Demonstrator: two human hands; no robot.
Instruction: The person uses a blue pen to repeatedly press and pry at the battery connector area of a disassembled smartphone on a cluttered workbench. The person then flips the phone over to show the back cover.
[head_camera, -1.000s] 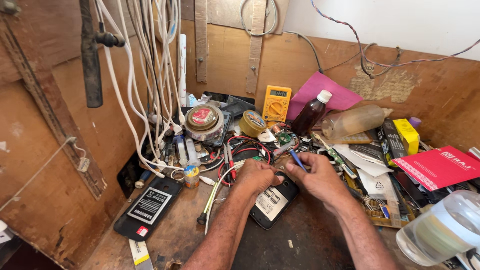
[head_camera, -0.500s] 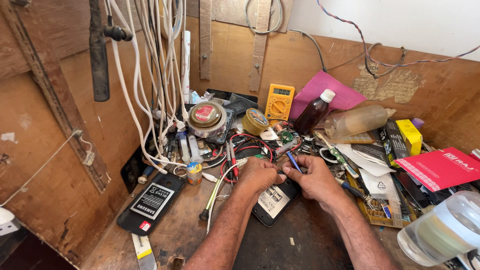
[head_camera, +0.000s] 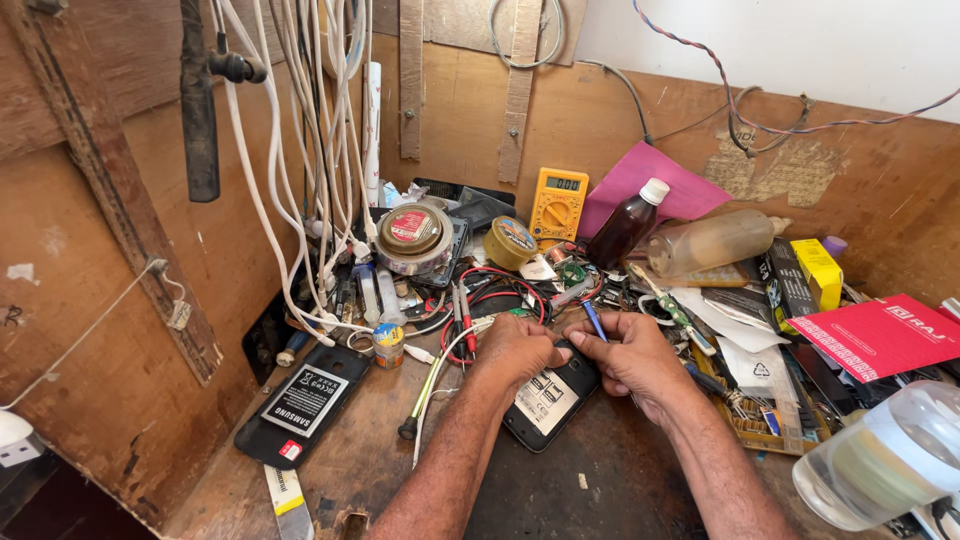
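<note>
Bare forearms, no sleeves; left hand (head_camera: 518, 350) seemingly ringless.
</note>
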